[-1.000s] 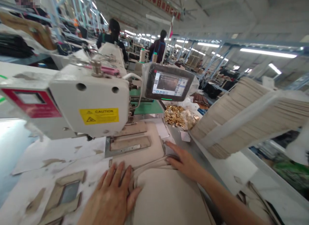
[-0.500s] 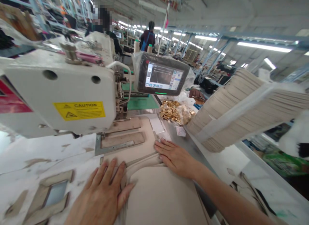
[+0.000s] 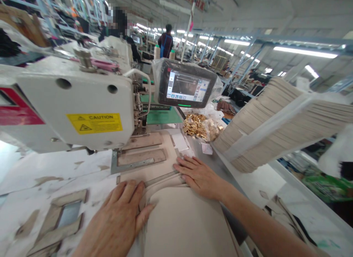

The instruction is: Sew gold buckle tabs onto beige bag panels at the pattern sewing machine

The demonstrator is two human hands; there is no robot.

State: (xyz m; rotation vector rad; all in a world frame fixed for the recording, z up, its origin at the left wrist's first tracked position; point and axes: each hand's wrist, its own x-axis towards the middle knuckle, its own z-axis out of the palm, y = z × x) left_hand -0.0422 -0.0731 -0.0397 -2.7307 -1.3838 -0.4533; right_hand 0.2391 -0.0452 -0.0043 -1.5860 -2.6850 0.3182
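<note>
Just ahead of my left hand (image 3: 121, 213) and right hand (image 3: 201, 178), both resting flat and gripping nothing, one beige panel (image 3: 157, 169) lies beneath the metal frame (image 3: 138, 164), seemingly placed, while a stack of panels (image 3: 187, 220) remains between my forearms.

vs. 1.0 s ago: right grip (image 3: 202, 178): fingers were spread, index reaching ahead; now closer together, laid across the right edge of the beige panel (image 3: 150, 171). left grip (image 3: 117, 216): fingers, earlier stretched out, now more bent. camera view swung; sewing machine (image 3: 82, 98) sits further left in it. far co-worker (image 3: 165, 41) shifted left, now behind the gap between two thread cones (image 3: 157, 52).
</note>
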